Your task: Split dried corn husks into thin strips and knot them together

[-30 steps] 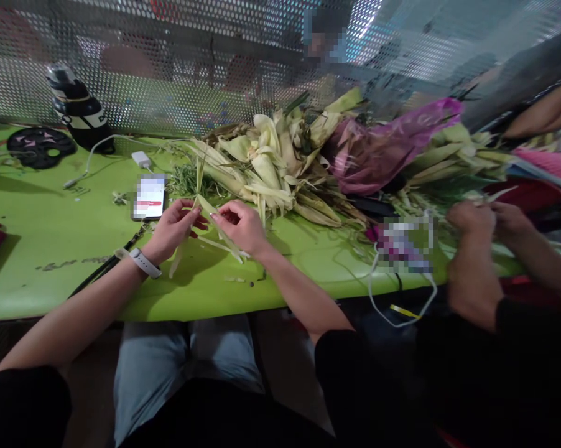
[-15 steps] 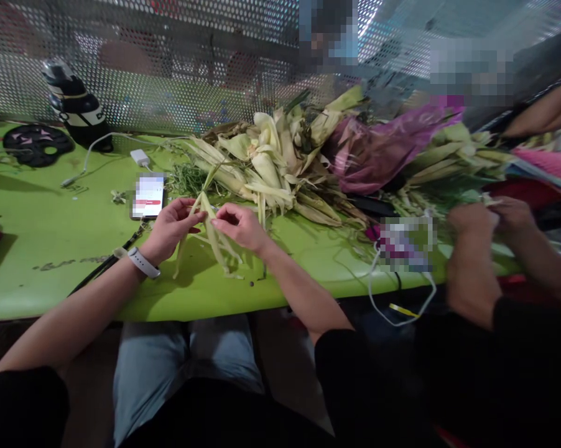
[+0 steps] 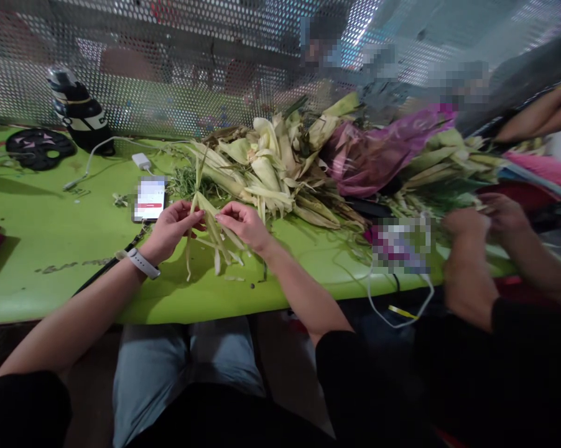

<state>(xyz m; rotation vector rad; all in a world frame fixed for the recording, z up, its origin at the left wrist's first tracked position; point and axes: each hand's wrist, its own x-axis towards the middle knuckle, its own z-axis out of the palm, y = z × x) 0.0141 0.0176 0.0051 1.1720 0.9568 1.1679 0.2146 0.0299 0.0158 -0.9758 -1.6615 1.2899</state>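
Pale green corn husk strips (image 3: pixel 214 231), joined at the top, hang down over the green table (image 3: pixel 206 302). My left hand (image 3: pixel 175 225) pinches the bundle near its joined upper end, between thumb and fingers. From the other side, my right hand (image 3: pixel 244 225) pinches one of the strips, with thumb and forefinger together. The lower strip ends fan out below both hands. Behind them lies a large heap of corn husks (image 3: pixel 266 168), some pale and some dried brown. Beside that heap is a tuft of thin green stems (image 3: pixel 186 180).
A phone (image 3: pixel 150 199) with a white cable lies left of the hands, near a black bottle (image 3: pixel 82 115) and a black mask (image 3: pixel 38 148). A pink plastic bag (image 3: pixel 369 152) rests on husks. At right, a co-worker's hands (image 3: pixel 483 221) work close by.
My right hand has shifted slightly, and the strips hang more divided, with more narrow ends spread below. My left hand keeps its pinch at the top.
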